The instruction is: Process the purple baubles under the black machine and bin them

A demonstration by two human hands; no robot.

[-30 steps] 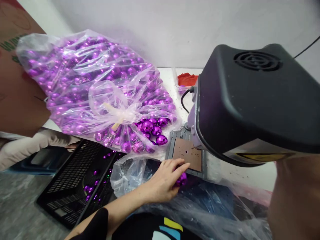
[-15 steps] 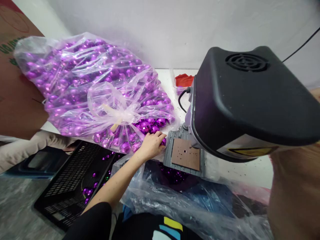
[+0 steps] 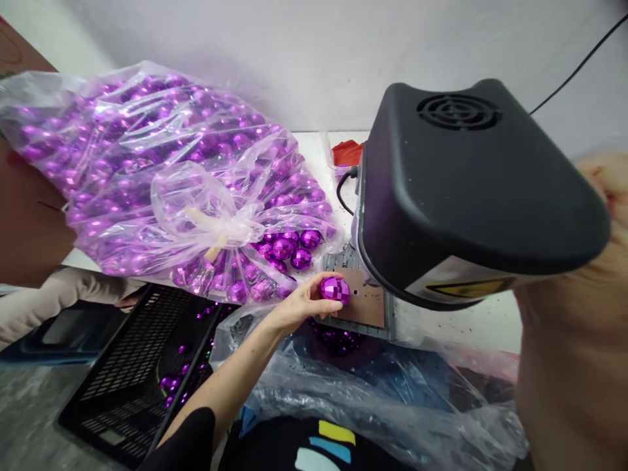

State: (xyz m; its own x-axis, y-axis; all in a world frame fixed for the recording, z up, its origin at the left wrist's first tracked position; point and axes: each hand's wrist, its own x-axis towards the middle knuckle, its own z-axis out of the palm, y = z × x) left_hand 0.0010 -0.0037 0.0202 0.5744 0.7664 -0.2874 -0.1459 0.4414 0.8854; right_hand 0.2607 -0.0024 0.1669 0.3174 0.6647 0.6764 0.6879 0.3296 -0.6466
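Observation:
My left hand [image 3: 305, 302] pinches a shiny purple faceted ball ornament [image 3: 335, 290] between thumb and fingers. The ball is over the left part of a brown board [image 3: 367, 307] with a small hole, which lies on a grey slotted metal base [image 3: 389, 325]. Above the base looms the black housing of a bench machine [image 3: 471, 183]. At the far right, partly behind that housing, is my right hand [image 3: 599, 186]; its fingers are hidden. More purple balls [image 3: 283, 248] lie loose by the mouth of a clear plastic bag [image 3: 206, 196] full of them.
A black crate [image 3: 115, 386] with a few purple balls stands low at left. Clear plastic sheeting [image 3: 392, 386] hangs between my body and the white table [image 3: 471, 333]. A cardboard box [image 3: 34, 222] is at left, and a red cloth [image 3: 347, 153] lies behind the machine.
My left hand has moved from the loose balls by the bag to the right, over the base, and now holds one ball. The view has shifted slightly.

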